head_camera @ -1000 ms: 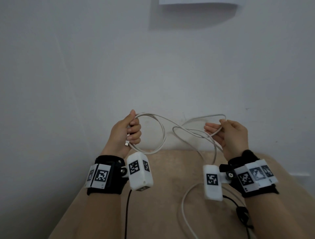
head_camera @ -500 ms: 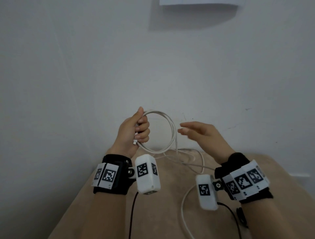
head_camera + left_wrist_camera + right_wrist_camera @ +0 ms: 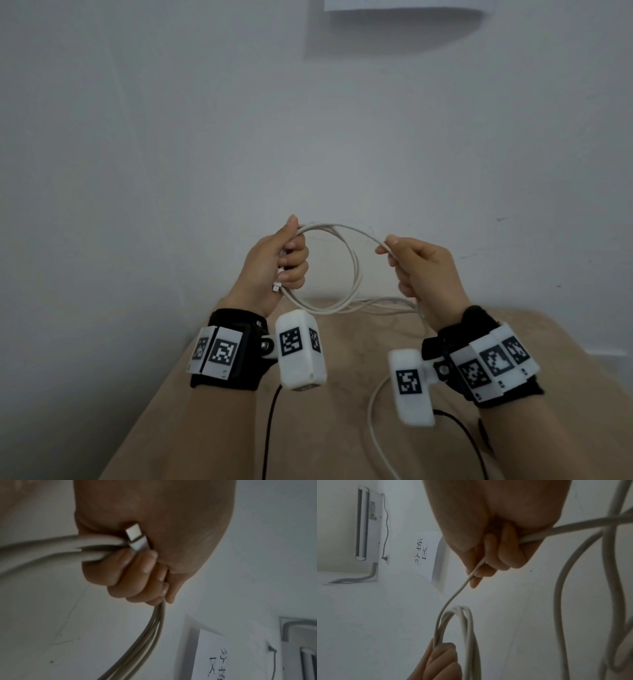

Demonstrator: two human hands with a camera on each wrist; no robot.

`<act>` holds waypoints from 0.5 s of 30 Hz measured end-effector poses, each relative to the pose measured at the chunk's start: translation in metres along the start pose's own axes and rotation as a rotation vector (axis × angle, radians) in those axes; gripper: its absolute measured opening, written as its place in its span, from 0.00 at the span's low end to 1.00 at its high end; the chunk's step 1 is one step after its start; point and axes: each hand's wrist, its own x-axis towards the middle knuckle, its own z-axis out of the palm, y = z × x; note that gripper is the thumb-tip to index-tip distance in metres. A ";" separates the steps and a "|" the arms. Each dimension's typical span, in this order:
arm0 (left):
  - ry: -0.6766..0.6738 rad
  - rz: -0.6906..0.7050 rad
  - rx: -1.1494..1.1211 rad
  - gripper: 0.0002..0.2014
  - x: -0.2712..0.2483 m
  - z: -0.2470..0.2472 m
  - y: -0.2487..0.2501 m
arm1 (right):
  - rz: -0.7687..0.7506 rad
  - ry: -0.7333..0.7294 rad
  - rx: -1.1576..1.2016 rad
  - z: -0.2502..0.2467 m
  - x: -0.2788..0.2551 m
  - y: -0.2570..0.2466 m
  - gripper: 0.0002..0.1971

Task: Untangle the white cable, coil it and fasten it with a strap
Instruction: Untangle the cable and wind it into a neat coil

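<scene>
My left hand (image 3: pixel 286 260) grips a round coil of the white cable (image 3: pixel 354 270) in the air above the table. The cable's metal plug (image 3: pixel 135 536) sticks out below the curled fingers (image 3: pixel 130 572). To the right, my right hand (image 3: pixel 416 267) holds a single strand of the same cable (image 3: pixel 458 588), which runs from the coil through its fingers. The loose rest of the cable (image 3: pixel 373 414) hangs down to the table between my wrists. No strap is in view.
A tan table (image 3: pixel 342 428) lies below my hands, against a white wall (image 3: pixel 308 137). A black lead (image 3: pixel 269 428) runs from the left wrist camera. A paper sheet (image 3: pixel 404 5) hangs on the wall above.
My right hand let go of the cable loops, swung in open, then took hold of a single strand beside the coil. The coil in the left hand has gained a loop.
</scene>
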 end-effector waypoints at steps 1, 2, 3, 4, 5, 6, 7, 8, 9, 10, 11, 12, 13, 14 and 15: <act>-0.002 -0.006 0.039 0.22 0.000 0.000 -0.001 | -0.009 0.032 -0.004 -0.002 0.001 -0.001 0.15; -0.005 -0.012 0.064 0.22 0.000 0.001 -0.002 | -0.017 0.057 -0.002 -0.004 0.001 -0.002 0.15; -0.008 -0.020 0.076 0.22 0.000 0.002 -0.003 | -0.024 0.070 0.000 -0.006 0.001 -0.003 0.14; -0.012 -0.029 0.081 0.22 0.001 0.003 -0.003 | -0.028 0.073 0.003 -0.007 0.001 -0.004 0.14; -0.015 -0.037 0.080 0.22 0.001 0.004 -0.004 | -0.029 0.065 0.007 -0.007 0.001 -0.004 0.14; -0.015 -0.042 0.077 0.22 0.002 0.004 -0.004 | -0.028 0.053 0.012 -0.007 0.001 -0.004 0.14; -0.014 -0.044 0.070 0.22 0.002 0.004 -0.004 | -0.023 0.038 0.015 -0.006 0.001 -0.004 0.13; -0.011 -0.047 0.059 0.22 0.003 0.004 -0.004 | -0.016 0.021 0.013 -0.005 0.001 -0.004 0.11; -0.009 -0.050 0.044 0.23 0.003 0.005 -0.004 | -0.007 -0.002 0.008 -0.003 0.001 -0.003 0.09; -0.009 -0.053 0.027 0.23 0.003 0.005 -0.004 | 0.002 -0.031 -0.008 0.000 0.000 -0.002 0.08; -0.010 -0.054 0.012 0.23 0.004 0.006 -0.004 | 0.006 -0.064 -0.035 0.002 0.000 -0.001 0.08; -0.012 -0.054 0.002 0.23 0.004 0.008 -0.004 | 0.005 -0.095 -0.069 0.004 -0.001 -0.001 0.09; -0.014 -0.054 -0.007 0.23 0.005 0.009 -0.005 | 0.002 -0.117 -0.103 0.007 -0.001 0.000 0.10; -0.016 -0.054 -0.019 0.23 0.005 0.011 -0.005 | -0.002 -0.127 -0.130 0.009 -0.002 -0.001 0.11; -0.016 -0.053 -0.035 0.23 0.005 0.012 -0.006 | -0.004 -0.129 -0.146 0.011 -0.003 -0.001 0.11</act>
